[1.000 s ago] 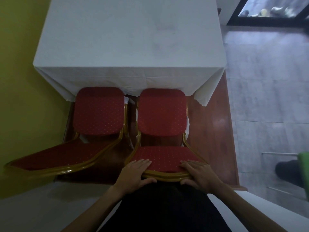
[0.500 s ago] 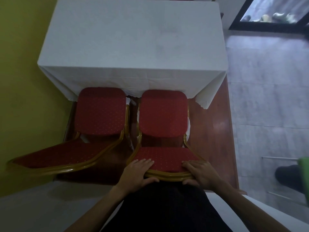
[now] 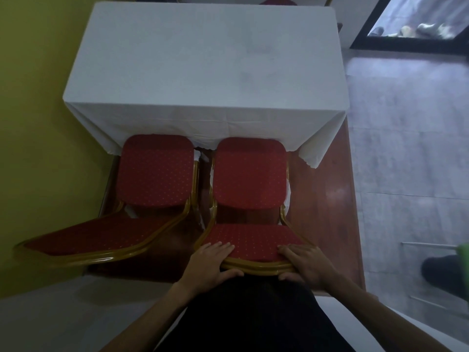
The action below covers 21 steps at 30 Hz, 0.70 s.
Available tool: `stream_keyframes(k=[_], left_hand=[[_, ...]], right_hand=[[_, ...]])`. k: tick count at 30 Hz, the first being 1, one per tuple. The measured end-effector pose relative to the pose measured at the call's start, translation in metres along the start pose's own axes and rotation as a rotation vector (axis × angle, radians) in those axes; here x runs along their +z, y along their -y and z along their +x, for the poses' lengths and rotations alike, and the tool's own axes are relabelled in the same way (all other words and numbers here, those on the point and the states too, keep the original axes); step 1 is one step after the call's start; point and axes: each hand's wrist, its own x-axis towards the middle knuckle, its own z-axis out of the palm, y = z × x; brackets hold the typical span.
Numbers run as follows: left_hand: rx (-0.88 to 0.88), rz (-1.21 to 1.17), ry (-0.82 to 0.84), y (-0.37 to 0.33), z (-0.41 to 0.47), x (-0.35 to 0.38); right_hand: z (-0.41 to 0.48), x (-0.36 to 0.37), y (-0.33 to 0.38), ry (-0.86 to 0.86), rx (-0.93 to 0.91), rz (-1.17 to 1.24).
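While both hands clasp its top rail, the right chair (image 3: pixel 250 174) stands on the wooden floor strip (image 3: pixel 327 199), toward that strip's right edge, with the front of its seat tucked just under the near edge of the table (image 3: pixel 203 72). The left hand (image 3: pixel 212 262) grasps the left end of the backrest (image 3: pixel 253 240) and the right hand (image 3: pixel 304 265) grasps the right end. On each hand the fingers lie over the padded front and the thumb curls round the rear of the frame. The chair's rail sits directly between the two hands, close to the person's body. Its seat and backrest are red cloth dotted with small gold specks, set in a curved gold metal frame. The left chair (image 3: pixel 154 174), of the same make, stands just beside it.
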Motion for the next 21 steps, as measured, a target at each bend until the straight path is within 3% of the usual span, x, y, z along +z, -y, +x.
stream_keyframes(k=[21], left_hand=[[-0.029,0.027,0.074,0.001,-0.004,0.005]], right_hand=[[-0.007,-0.005,0.013,-0.022,0.073,0.034]])
